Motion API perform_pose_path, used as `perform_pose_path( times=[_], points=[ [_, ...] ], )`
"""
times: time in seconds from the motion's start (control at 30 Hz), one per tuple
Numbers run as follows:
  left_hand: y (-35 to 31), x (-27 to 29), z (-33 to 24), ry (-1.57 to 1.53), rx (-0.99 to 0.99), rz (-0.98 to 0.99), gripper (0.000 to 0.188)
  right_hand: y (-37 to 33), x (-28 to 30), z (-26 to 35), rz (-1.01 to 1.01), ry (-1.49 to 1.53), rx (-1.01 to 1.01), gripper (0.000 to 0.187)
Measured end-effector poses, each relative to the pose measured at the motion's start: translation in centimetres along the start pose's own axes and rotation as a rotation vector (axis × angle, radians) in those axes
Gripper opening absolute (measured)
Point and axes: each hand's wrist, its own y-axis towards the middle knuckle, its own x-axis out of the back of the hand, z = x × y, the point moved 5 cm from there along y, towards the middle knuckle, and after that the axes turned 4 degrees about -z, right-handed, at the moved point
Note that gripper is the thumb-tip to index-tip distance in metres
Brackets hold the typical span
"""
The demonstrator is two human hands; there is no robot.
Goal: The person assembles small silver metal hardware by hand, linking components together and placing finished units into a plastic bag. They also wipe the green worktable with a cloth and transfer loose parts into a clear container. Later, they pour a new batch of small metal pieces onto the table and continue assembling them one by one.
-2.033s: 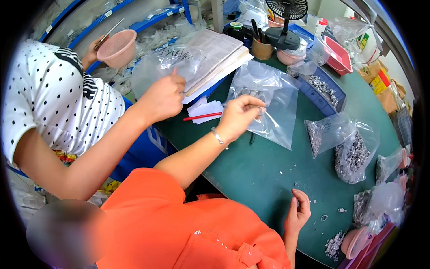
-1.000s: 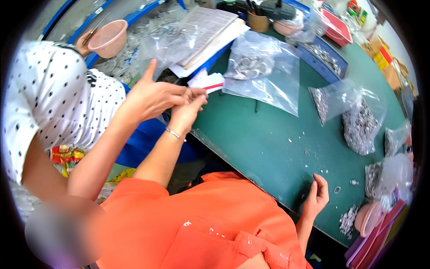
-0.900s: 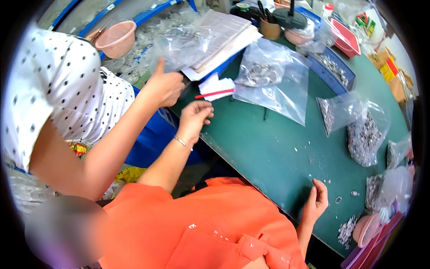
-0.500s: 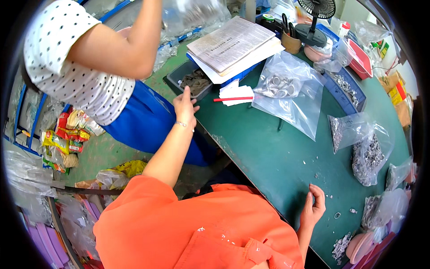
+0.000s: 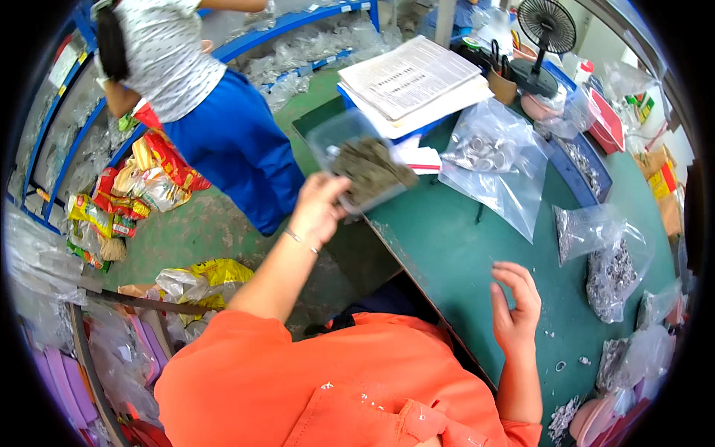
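Note:
My left hand [image 5: 316, 207] grips the near edge of a clear plastic tub [image 5: 325, 137], thumb on the inside of its rim. The tub is tilted over the table's left edge and slightly blurred. In it lies a grey-brown crumpled clump [image 5: 366, 171], perhaps a rag. My right hand [image 5: 515, 304] hovers above the green tabletop, holding nothing, its fingers loosely curved and apart from the thumb. Small silvery metal pieces lie near it, among them a ring [image 5: 560, 366].
Papers [image 5: 410, 78] are stacked behind the tub. Clear bags of metal parts [image 5: 482, 149], a blue tray [image 5: 577, 167] and a small black fan [image 5: 545, 37] stand across the green table [image 5: 447, 231]. A co-worker in blue trousers [image 5: 238, 138] is at the left, near shelves and bags on the floor.
My left hand has taken hold of the tub and lifted it off the table toward me. My right hand has risen a little. The co-worker has moved farther away and turned.

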Motion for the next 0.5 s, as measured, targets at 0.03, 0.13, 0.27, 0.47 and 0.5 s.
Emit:
perform_pose_path(
  times=[0.03, 0.13, 0.27, 0.47, 0.5],
  points=[
    [-1.6, -1.3, 0.6, 0.028, 0.047, 0.062, 0.025, 2.0, -1.2, 2.2, 0.038, 0.020, 0.107, 0.020],
    [-5.1, -5.0, 3.9, 0.062, 0.083, 0.159, 0.042, 5.1, -4.1, 5.2, 0.165, -0.058, 0.235, 0.030],
    [-7.8, -7.3, 7.8, 0.136, 0.156, 0.241, 0.062, 5.5, -6.6, 4.2, 0.445, -0.328, 0.180, 0.053],
    [-8.4, -10.2, 9.5, 0.250, 0.290, 0.340, 0.065, 2.6, -6.8, -2.5, 0.548, -0.627, -0.067, 0.032],
    [-8.2, -10.2, 9.8, 0.314, 0.207, 0.335, 0.063, 2.9, -6.5, -1.7, 0.468, -0.610, 0.031, 0.006]
  ],
)
